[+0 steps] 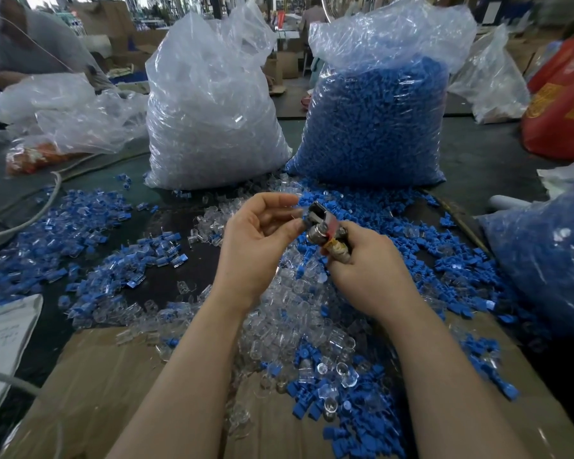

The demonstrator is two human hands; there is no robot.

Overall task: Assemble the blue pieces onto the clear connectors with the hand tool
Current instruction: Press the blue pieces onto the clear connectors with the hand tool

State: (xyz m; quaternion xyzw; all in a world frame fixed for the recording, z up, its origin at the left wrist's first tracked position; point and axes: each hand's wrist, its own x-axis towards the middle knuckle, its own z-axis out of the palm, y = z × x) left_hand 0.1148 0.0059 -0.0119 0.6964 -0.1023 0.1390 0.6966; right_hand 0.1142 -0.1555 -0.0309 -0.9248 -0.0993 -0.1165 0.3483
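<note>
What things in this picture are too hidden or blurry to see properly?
- Head view: whether the left hand pinches a clear piece; transparent and blurred.
- Hand tool: its handle is hidden inside the right hand.
- Paper: cut off by the left edge, writing too small.

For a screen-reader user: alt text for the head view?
A right hand grips a small metal hand tool while the left hand reaches its tip, above loose blue pieces and clear plastic connectors.
</note>
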